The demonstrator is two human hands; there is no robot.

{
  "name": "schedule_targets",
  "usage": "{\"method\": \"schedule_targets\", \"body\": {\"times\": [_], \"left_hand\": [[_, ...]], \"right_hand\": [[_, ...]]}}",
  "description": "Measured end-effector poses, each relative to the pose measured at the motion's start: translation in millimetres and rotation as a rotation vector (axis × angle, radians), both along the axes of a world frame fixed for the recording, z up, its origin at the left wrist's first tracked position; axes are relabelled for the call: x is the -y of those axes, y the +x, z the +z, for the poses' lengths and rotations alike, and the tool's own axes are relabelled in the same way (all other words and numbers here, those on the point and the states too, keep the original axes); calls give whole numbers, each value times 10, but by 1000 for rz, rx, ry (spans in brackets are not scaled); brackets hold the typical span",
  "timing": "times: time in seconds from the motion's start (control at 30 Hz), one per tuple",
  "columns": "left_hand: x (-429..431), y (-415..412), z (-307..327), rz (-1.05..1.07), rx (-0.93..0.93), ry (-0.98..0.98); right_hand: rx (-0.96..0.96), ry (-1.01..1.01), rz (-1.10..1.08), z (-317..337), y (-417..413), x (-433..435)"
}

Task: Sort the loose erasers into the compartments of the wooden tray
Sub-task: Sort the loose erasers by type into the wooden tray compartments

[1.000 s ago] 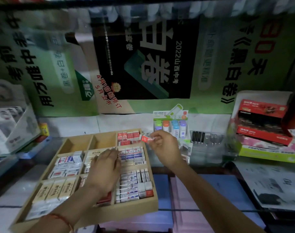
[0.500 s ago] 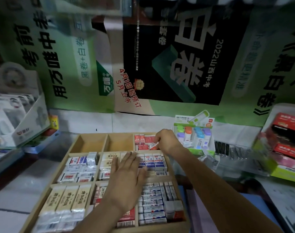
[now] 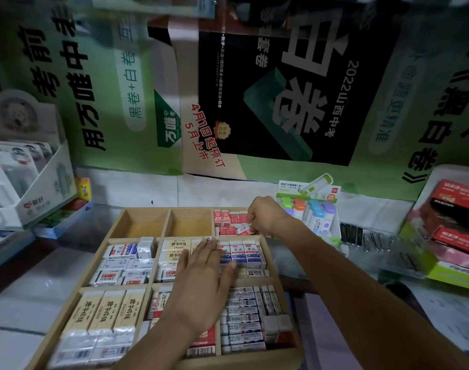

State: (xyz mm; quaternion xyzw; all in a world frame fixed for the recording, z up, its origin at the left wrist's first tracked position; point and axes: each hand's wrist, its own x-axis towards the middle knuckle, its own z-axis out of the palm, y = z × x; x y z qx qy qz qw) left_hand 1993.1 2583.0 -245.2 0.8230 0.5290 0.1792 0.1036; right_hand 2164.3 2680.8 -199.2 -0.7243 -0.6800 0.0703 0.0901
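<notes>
Green-black poster covers the back wall. Wooden tray sits on counter, compartments packed with wrapped erasers: cream near left, white-blue middle and right. White display box left of tray, red boxes stacked far right, sharpener pack just behind tray's right corner. Left hand lies flat on middle-row erasers, fingers straight, slightly spread. Right hand is over far-right compartment, fingers curled, pinching a red eraser down among the other red ones there.
</notes>
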Motion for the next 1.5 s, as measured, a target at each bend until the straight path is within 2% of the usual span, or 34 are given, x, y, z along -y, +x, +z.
{"method": "schedule_targets", "body": {"times": [0.07, 0.27, 0.37, 0.43, 0.57, 0.6, 0.67, 0.8, 0.87, 0.93, 1.07, 1.17, 1.3, 1.5], "left_hand": [[6, 7, 21, 2, -11, -21], [2, 4, 9, 4, -32, -16], [-14, 5, 13, 4, -20, 2], [-25, 3, -6, 7, -12, 6], [-31, 9, -6, 6, -7, -7], [-30, 5, -1, 2, -7, -6], [-23, -6, 6, -6, -7, 17], [42, -13, 76, -56, 52, 256], [118, 1, 123, -123, 42, 428], [221, 40, 158, -159, 46, 514], [455, 174, 196, -207, 94, 530], [571, 268, 251, -271, 81, 536], [632, 346, 290, -284, 52, 484], [667, 386, 280, -266, 55, 448]], "right_hand": [[26, -39, 31, 64, -8, -5], [306, -4, 79, 27, -147, -21], [348, 27, 78, -20, -176, -51], [281, 70, 55, -61, -131, -19], [-247, 257, -24, -19, 178, 284], [-348, 288, -42, 15, 294, 424], [-429, 351, -101, 11, 582, 713], [-445, 491, -295, -258, 1024, 1261], [-433, 435, -223, -465, 1069, 1498], [-324, 367, -138, -715, 1087, 1597], [-252, 351, -253, -965, 1150, 1571], [-237, 445, -238, -900, 1128, 1566], [-187, 445, -157, -797, 1091, 1565], [-172, 233, -321, -716, 1111, 1548]]}}
